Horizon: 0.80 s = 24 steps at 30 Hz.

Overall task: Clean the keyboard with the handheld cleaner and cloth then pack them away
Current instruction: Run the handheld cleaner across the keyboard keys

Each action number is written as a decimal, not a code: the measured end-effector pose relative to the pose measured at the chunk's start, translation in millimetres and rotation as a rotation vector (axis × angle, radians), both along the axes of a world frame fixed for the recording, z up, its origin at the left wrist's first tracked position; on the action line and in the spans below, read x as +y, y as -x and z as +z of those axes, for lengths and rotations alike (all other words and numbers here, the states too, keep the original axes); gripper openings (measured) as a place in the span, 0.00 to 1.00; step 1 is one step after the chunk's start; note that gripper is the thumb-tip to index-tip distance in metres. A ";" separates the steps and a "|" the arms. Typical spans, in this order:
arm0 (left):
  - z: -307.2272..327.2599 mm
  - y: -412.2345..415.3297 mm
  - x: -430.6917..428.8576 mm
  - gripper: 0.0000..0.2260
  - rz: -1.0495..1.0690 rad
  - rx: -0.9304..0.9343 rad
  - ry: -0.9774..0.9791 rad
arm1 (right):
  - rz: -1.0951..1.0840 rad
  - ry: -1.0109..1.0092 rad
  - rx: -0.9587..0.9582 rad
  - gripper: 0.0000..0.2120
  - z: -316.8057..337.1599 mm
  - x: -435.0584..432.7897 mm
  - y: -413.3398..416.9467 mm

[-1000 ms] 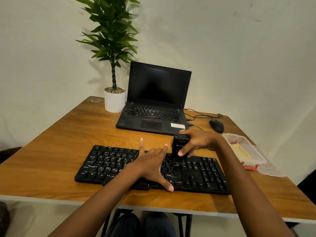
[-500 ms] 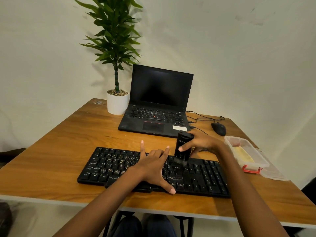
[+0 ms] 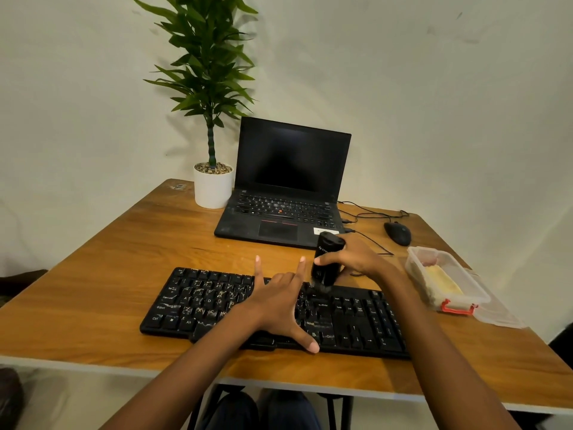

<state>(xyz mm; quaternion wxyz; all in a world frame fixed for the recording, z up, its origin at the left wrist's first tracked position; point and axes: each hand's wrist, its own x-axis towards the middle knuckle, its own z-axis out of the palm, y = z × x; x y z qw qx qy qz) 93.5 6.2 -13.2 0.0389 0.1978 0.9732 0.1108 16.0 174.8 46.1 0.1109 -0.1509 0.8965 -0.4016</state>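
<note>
A black keyboard [image 3: 198, 302] lies across the near part of the wooden table [image 3: 102, 274]. My left hand [image 3: 279, 302] rests flat on its middle with the fingers spread. My right hand [image 3: 356, 257] grips a black cylindrical handheld cleaner [image 3: 327, 262], held upright and slightly tilted. The cleaner's bristled lower end touches the keyboard's top row, right of centre. A clear plastic box [image 3: 446, 282] with a red latch stands at the right, with a yellow cloth [image 3: 440, 280] inside it.
An open black laptop [image 3: 288, 187] sits behind the keyboard, a white-potted plant [image 3: 212, 184] to its left. A black mouse [image 3: 397, 232] with cables lies at the back right. The box's clear lid [image 3: 499, 315] lies beside the box near the table's right edge.
The right hand has drawn the cleaner away from me, from the middle rows to the keyboard's top row. The left hand has stayed flat on the keys. The camera view shifted slightly.
</note>
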 end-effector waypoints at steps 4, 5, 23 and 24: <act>-2.5 -0.7 0.1 0.63 -0.005 -0.003 0.018 | 0.021 0.004 -0.023 0.13 -4.0 1.0 -2.5; -3.0 -1.0 0.2 0.63 -0.007 -0.005 0.022 | 0.002 -0.010 -0.012 0.12 -4.4 2.0 -3.2; 1.8 1.9 2.0 0.61 -0.004 -0.037 0.095 | 0.079 -0.007 -0.037 0.16 3.4 19.5 -16.7; 2.0 2.1 2.4 0.61 -0.002 -0.037 0.099 | 0.101 0.018 -0.050 0.15 1.6 19.3 -18.0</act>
